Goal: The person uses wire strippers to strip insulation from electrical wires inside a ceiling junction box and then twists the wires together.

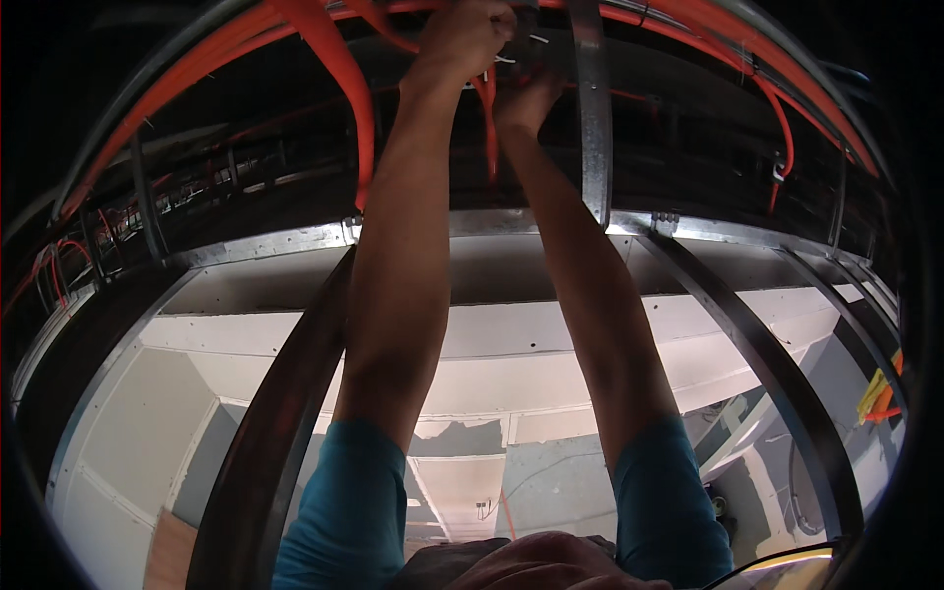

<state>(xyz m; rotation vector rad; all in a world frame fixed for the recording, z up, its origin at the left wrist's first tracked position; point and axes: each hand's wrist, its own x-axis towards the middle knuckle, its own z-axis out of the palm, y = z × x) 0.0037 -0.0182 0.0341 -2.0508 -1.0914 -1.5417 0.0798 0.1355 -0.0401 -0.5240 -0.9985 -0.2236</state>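
Observation:
Both my arms reach up to the top of the view. My left hand (470,37) is closed, its fingers curled beside a dark spot among the orange conduits; what they hold, if anything, is hidden. Just right of it and a little lower is my right hand (531,102), its fingers lost in shadow and blur. Short white wire ends (504,60) stick out between the two hands. Thin orange conduits (491,128) hang down below them. A thick orange conduit (351,88) bends down left of my left forearm.
A metal rail (492,222) crosses behind my forearms. Dark metal studs (285,423) (762,364) run toward me on both sides, and a metal strap (594,118) hangs right of my hands. More orange conduits (167,118) curve along the top. Pale wall panels (511,344) lie beyond the frame.

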